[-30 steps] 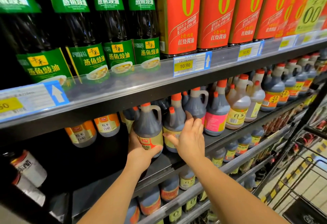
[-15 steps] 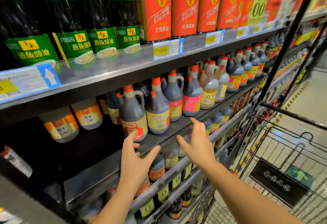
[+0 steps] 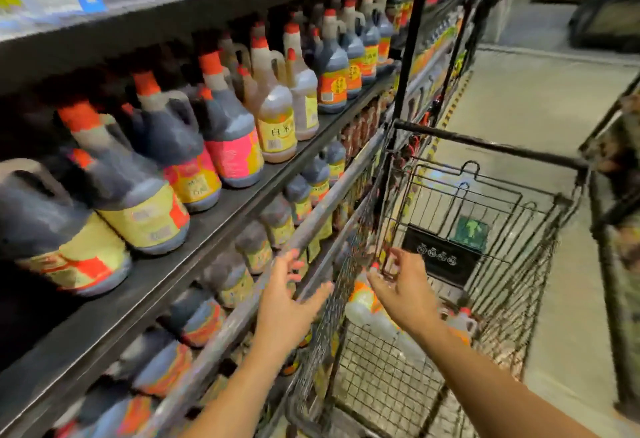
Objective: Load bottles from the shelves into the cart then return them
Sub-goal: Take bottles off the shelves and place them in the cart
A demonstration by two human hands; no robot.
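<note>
Both my left hand (image 3: pixel 285 306) and right hand (image 3: pixel 407 295) are empty, fingers loosely spread. The right hovers over the wire shopping cart (image 3: pixel 519 264), where pale orange-labelled bottles (image 3: pixel 362 301) lie.

black wire shopping cart (image 3: pixel 485 144) open at the top, pale orange-capped bottles (image 3: pixel 363 302) lying low inside it, dark red-capped jugs (image 3: pixel 228 133) packed tight along the black shelf (image 3: pixel 242 204)

Pale grey aisle floor (image 3: pixel 526 105)

Red-capped bottles (image 3: pixel 228 133), black cart (image 3: pixel 485 147)
</note>
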